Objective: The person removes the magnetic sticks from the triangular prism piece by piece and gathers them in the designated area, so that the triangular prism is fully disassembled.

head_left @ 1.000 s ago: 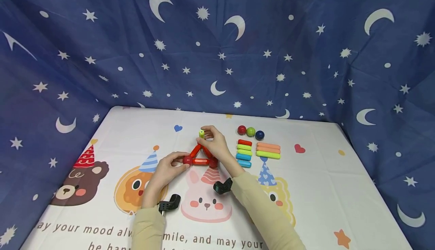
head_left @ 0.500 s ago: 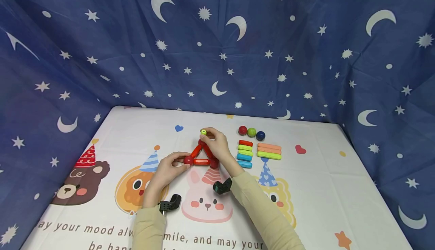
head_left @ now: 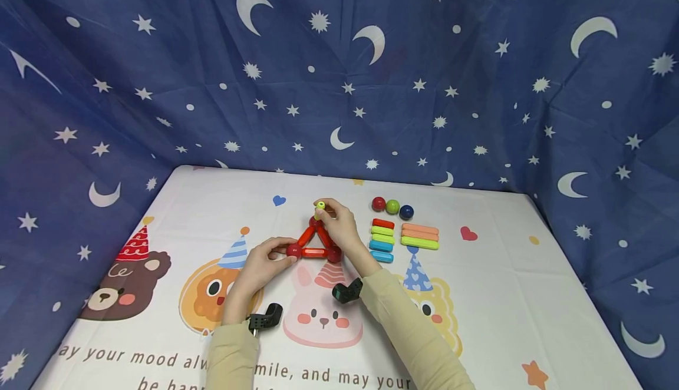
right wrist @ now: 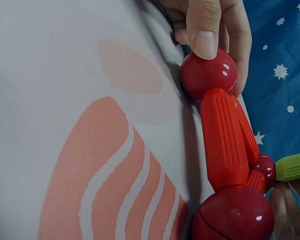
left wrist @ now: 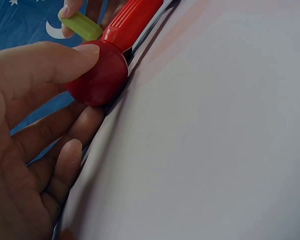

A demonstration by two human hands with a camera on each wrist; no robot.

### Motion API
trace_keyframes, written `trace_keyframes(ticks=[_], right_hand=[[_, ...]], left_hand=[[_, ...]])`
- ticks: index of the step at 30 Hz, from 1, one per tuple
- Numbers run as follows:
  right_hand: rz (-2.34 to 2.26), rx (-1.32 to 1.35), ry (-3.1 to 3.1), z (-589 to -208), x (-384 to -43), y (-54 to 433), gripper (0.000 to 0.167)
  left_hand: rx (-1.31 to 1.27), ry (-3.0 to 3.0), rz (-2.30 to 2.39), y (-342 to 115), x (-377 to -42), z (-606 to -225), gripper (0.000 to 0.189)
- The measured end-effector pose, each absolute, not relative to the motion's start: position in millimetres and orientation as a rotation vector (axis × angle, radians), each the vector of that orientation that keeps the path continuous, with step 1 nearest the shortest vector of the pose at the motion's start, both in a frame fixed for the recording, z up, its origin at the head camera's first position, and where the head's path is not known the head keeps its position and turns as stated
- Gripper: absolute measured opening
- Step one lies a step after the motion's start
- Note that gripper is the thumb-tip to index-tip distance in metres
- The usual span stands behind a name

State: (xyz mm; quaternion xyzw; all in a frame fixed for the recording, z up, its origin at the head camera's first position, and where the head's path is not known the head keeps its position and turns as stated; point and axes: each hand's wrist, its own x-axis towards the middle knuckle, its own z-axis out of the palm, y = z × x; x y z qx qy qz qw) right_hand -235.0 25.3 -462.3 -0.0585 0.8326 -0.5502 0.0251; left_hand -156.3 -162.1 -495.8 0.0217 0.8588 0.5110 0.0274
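Note:
A triangle of red rods point(head_left: 315, 253) joined by red balls lies on the table. My left hand point(head_left: 269, 260) pinches the triangle's left red ball point(left wrist: 100, 75) between thumb and fingers. At the far corner, my right hand point(head_left: 338, 222) pinches a short yellow-green rod point(head_left: 320, 206) that stands on the far red ball point(right wrist: 264, 169), leaning slightly to the right. The near right red ball point(right wrist: 233, 216) sits beside my right wrist. In the right wrist view, the yellow-green rod's end meets the far ball, and my right fingers are partly hidden behind the near ball.
Right of the triangle lie short rods point(head_left: 382, 245) in red, yellow-green and blue, and longer rods point(head_left: 419, 234) in orange and yellow-green. Behind them sit a red ball point(head_left: 378, 204), a green ball point(head_left: 392, 206) and a dark blue ball point(head_left: 406, 212). A starry blue cloth point(head_left: 339, 83) hangs behind.
The yellow-green rod's top has shifted slightly to the right with my right hand's fingers, and the rod now leans. My left hand stays on the left ball.

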Motion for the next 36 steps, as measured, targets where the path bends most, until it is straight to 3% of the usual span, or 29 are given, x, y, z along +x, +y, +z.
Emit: trace_keyframes(ticks=[23, 36], right_hand=[[-2.096, 0.246, 2.193, -471, -241, 24, 0.025], [-2.172, 0.293, 2.126, -473, -241, 23, 0.023]], left_hand=[[0.057, 2.647, 1.556, -162, -156, -495, 0.035], [0.086, 2.676, 1.543, -163, -156, -496, 0.034]])
